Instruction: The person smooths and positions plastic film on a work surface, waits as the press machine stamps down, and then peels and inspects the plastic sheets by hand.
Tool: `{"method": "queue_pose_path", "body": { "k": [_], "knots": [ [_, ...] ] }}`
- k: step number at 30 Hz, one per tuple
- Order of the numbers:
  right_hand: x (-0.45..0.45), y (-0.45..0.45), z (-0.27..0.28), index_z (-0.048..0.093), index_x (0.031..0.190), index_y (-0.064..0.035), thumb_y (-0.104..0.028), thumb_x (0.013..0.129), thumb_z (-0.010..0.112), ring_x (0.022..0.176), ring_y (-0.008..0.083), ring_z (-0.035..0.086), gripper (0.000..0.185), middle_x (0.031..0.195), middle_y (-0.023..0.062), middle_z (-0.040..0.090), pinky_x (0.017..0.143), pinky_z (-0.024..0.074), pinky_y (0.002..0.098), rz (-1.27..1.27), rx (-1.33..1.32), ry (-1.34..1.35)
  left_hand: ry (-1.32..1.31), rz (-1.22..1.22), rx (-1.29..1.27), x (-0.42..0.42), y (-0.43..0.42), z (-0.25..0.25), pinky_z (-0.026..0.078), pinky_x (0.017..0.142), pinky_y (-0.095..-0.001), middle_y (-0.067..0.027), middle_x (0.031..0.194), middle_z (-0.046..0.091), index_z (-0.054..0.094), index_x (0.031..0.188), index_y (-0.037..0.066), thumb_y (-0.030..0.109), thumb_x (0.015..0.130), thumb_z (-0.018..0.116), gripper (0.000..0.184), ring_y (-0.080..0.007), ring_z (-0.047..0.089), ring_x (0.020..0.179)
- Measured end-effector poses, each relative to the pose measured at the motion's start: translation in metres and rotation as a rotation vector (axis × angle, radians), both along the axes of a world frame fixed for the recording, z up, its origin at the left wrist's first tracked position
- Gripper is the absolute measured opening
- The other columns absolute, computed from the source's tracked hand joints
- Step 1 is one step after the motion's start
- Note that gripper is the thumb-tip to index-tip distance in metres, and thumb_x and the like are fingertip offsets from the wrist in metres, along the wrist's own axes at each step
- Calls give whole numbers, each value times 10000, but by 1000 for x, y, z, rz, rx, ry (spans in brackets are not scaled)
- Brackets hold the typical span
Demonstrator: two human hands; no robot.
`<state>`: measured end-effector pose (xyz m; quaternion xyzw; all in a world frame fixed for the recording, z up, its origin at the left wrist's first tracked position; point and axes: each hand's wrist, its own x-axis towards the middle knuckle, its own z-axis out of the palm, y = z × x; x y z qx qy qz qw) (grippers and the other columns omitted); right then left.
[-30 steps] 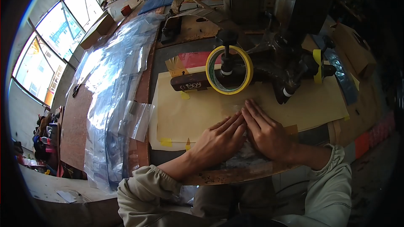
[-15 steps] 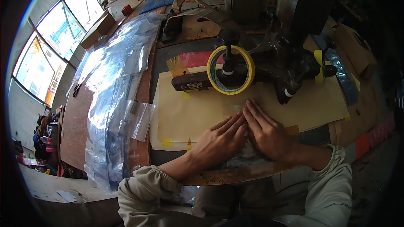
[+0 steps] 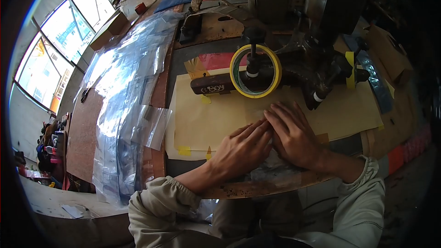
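My left hand [image 3: 241, 150] lies palm down with its fingers stretched out, the tips meeting my right hand. My right hand [image 3: 296, 141] is flat beside it, its fingers slightly spread. Both rest over the near part of a cream paper sheet [image 3: 206, 124] and a clear plastic piece [image 3: 271, 171], which they partly cover. Just beyond my fingers, a roll of yellow tape [image 3: 277, 80] hangs around a black knob post [image 3: 253, 59] on a dark metal bar [image 3: 200, 86]. Any object under my palms is hidden.
Clear plastic bags [image 3: 121, 110] are spread in an overlapping row on the brown board to the left. A heavy machine column [image 3: 335, 4] rises at the back right. Yellow tape strips [image 3: 184, 150] mark the sheet's edge. A cardboard box [image 3: 388, 55] stands at the right.
My right hand's fingers have spread apart and its wrist has shifted slightly. My left hand stays nearly in place. The view has moved a little.
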<state>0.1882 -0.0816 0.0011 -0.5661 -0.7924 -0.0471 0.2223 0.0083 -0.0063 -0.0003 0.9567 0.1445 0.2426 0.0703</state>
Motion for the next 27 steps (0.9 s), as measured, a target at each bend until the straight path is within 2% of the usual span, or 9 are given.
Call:
{"method": "queue_pose_path", "body": {
  "k": [2,5,8,17,23,26,27],
  "knots": [
    [1,3,1,456,1338,42,-91,819,614,1305,429,401,559,1347,296,428,1094,291,576,13,-6,38,48,138,-65,-4,-6,7,502,903,-387,-197,1231,578,547,1144,-25,214,815,680,428,-306,587,1138],
    [-1,5,2,422,1365,34,-78,834,590,1305,443,390,568,1366,305,391,1088,296,579,23,-34,76,23,336,96,-6,-1,14,426,957,-426,-221,1250,539,509,1212,-17,277,814,679,523,-334,527,1178],
    [-1,4,3,414,1368,37,-76,847,569,1297,447,395,556,1367,309,385,1093,293,570,29,-64,79,47,299,-6,-8,3,2,335,1037,-477,-261,1297,486,470,1262,-9,290,833,654,554,-383,446,1253],
    [3,3,0,416,1368,29,-101,887,536,1308,447,378,512,1381,307,365,1095,294,563,60,-84,71,23,264,-66,-6,0,-2,386,995,-494,-268,1322,433,487,1224,14,256,850,639,471,-413,461,1215],
    [2,0,-2,394,1398,-16,-110,883,544,1315,485,345,544,1404,324,301,1069,299,604,69,-91,42,-95,192,-302,-2,-2,-3,470,902,-465,-233,1222,448,532,1158,60,132,814,670,378,-401,524,1117],
    [-1,-2,-2,374,1417,-39,-128,879,551,1319,514,314,573,1404,343,275,1053,288,637,68,-97,5,-200,171,-313,-1,0,1,505,849,-449,-200,1186,469,574,1071,55,84,794,688,301,-374,579,1020],
    [-2,-4,-3,370,1421,-46,-135,876,556,1321,521,304,582,1403,349,268,1049,282,647,64,-97,-9,-205,177,-411,-1,3,2,498,854,-446,-203,1157,477,573,1058,46,70,794,676,284,-380,564,1028]
  ]
}}
